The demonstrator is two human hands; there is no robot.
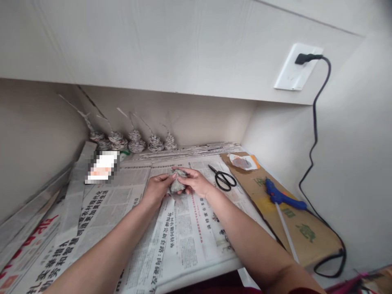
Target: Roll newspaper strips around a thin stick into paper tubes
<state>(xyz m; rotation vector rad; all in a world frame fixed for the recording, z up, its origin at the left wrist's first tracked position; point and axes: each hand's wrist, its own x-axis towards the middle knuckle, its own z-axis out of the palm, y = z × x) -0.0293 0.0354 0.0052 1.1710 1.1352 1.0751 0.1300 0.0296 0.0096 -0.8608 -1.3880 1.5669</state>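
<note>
In the middle of the head view, a small greyish wad, probably crumpled newspaper [177, 186], is held between my two hands. My left hand [158, 187] pinches it from the left with the thumb on top. From the other side my right hand [196, 182] curls its fingers round the back, thumb pressed on the front. Some fingers are hidden behind the wad. Beneath the hands lie spread newspaper sheets [183, 241]. Black-handled scissors [225, 179] rest just right of my right hand, blades slightly apart.
Several woven paper gourd shapes [136, 141] stand along the back wall, beside thin rolled paper sticks [196, 151]. To the right, a blue glue gun [284, 198] lies on cardboard [309, 241]. Its black cord [312, 163] runs up to a wall socket [298, 67].
</note>
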